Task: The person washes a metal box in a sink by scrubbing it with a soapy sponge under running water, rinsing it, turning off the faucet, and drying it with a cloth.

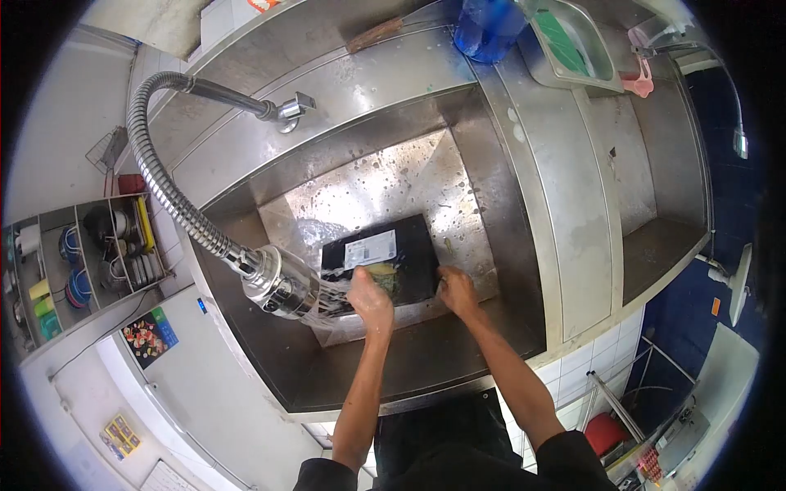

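Inside the metal sink lies a flat black rectangular object (416,245) with a white label (370,249). My left hand (371,301) is closed on a yellow-green scouring pad or cloth (382,277), pressed on the black surface below the label. At the object's right edge, my right hand (457,290) grips it with bent fingers. Water runs from the spray head (282,284) onto the object's left end, close beside my left hand.
The metal sink (514,237) has raised walls around both hands. A coiled hose (164,188) arches over its left side. Behind stand a blue container (486,31) and a metal tub (604,72); a second basin (655,254) is at the right.
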`<state>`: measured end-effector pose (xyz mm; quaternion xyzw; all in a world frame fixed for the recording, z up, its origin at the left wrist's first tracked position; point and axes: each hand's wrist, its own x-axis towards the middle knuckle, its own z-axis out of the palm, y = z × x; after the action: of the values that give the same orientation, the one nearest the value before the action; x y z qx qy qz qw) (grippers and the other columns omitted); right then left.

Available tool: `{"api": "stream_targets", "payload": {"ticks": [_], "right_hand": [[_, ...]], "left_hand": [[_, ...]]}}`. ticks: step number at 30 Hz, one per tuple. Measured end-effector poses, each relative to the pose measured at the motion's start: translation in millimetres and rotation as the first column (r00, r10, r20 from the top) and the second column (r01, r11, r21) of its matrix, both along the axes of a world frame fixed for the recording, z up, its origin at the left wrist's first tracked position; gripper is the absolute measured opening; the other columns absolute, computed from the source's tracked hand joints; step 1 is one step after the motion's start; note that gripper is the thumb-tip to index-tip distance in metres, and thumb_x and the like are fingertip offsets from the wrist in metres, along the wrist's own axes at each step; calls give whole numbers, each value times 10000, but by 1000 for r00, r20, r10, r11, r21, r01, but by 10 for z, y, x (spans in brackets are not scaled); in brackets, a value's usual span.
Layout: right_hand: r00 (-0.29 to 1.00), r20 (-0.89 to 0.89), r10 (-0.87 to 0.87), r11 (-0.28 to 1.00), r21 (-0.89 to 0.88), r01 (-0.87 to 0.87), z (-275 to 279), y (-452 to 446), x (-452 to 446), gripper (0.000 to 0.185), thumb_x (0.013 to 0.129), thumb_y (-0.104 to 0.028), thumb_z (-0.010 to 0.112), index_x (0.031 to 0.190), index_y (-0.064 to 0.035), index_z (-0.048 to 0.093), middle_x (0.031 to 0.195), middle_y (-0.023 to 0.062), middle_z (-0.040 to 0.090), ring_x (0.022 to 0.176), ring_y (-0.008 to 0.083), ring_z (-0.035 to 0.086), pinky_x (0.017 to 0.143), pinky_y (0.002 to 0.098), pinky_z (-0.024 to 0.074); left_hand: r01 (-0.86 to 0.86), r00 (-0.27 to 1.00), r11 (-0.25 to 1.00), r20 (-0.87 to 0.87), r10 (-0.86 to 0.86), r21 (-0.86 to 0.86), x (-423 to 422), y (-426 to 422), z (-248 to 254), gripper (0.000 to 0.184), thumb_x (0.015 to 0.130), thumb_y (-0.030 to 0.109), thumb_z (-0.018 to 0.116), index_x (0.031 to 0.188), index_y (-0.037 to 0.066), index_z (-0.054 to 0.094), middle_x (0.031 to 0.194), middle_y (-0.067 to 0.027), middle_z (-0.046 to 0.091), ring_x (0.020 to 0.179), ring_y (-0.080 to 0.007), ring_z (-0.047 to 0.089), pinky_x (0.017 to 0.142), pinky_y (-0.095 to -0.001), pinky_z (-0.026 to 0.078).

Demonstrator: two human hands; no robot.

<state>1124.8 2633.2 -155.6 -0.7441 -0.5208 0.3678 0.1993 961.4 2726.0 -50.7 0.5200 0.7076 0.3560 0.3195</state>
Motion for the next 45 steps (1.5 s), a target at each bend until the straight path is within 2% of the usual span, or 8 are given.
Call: {"api": "stream_targets", "payload": {"ticks": [7, 12, 14, 20, 29, 33, 38, 45], "right_hand": [[864, -18, -504, 864, 11, 504, 414, 240, -143, 220, 911, -32, 546, 1101, -40, 657, 1055, 177, 695, 987, 360, 664, 864, 414, 515], [712, -548, -439, 892, -173, 417, 981, 595, -766, 313, 1023, -253, 493, 1235, -49, 600, 1167, 74, 652, 1079, 164, 584, 943, 357, 477], [-314, -828, -464, 810, -541, 227, 1032, 726, -942, 439, 1044, -327, 430, 1359, -27, 491, 1287, 93, 576, 1144, 144, 532, 1004, 324, 433], [272, -869, -414, 910, -390, 142, 1720, 824, -973, 582, 1040, -430, 417, 1452, -19, 391, 1383, 88, 501, 1237, 166, 491, 1040, 298, 402], [388, -846, -366, 928, -300, 223, 1781, 657, -205, 323, 997, -303, 581, 1065, 3, 659, 983, 52, 687, 863, 119, 635, 796, 271, 507], [876, -440, -197, 905, 263, 335, 2634, 1456, 442, 214, 974, -214, 590, 909, -31, 677, 818, 22, 675, 767, 104, 611, 706, 270, 477], [935, -178, -307, 510, 799, 320, 3559, 2928, 1388, 279, 963, -223, 589, 777, -22, 642, 658, 18, 593, 617, 90, 486, 611, 288, 423], [977, -201, 73, 802, 595, 62, 3553, 4341, 2210, 277, 880, -291, 673, 943, -22, 692, 901, 95, 690, 744, 144, 583, 661, 312, 460]], "left_hand": [[-37, 799, 999, 600, 39, -15, 92, -66, 223, 225, 1017, 217, 521, 1125, 30, 457, 1089, -131, 603, 974, -180, 606, 776, -250, 492], [173, 892, 985, 426, -153, -8, 27, -180, 380, 349, 961, 158, 497, 1252, -34, 498, 1365, -199, 546, 1127, -225, 570, 919, -330, 458], [336, 933, 931, 82, -349, 138, 102, -190, 424, 411, 983, 273, 505, 1220, -59, 550, 1338, -191, 567, 1111, -248, 562, 961, -361, 436], [163, 969, 986, 184, -167, 35, -157, 142, 120, 395, 1040, 280, 442, 1240, -37, 568, 1181, -154, 599, 1096, -257, 561, 979, -388, 423], [6, 994, 1000, 105, -5, -10, -142, 245, 144, 432, 1046, 283, 422, 834, -32, 628, 775, -98, 604, 722, -185, 557, 670, -346, 438], [39, 964, 999, 264, -37, -2, -49, 211, 314, 495, 1048, 312, 428, 673, -1, 506, 582, -33, 467, 565, -142, 414, 531, -335, 314], [-7, 916, 1000, 401, 17, -25, 90, 108, 309, 493, 1041, 310, 453, 647, 16, 473, 568, -9, 427, 548, -112, 387, 495, -328, 272], [-462, 872, 858, -292, 393, -226, -394, -706, -978, 616, 826, 519, 742, 1083, -14, 569, 717, -102, 594, 630, -226, 537, 661, -383, 471]]}}
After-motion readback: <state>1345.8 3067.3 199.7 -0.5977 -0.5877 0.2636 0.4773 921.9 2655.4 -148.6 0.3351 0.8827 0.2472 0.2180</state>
